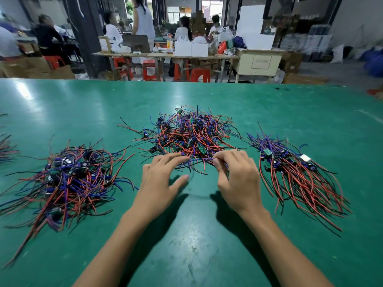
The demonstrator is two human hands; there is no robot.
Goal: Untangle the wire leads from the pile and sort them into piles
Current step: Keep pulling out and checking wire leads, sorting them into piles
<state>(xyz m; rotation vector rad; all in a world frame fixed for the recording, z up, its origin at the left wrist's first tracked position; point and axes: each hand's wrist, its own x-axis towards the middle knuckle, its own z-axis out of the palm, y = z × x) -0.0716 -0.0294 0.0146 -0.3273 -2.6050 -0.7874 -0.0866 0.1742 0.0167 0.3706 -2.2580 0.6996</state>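
Left hand (163,179) spread, fingertips touching the tangled pile (190,133) at 12 o'clock; right hand (236,175) pinched a blue lead (199,160).

We are seeing red, blue and black wires (192,131) lying tangled on a green table (83,104), with small green boards (201,149) showing among them. Behind it, we are seeing red stools (200,75) and white boxes (191,49) showing against dark pillars (91,34).
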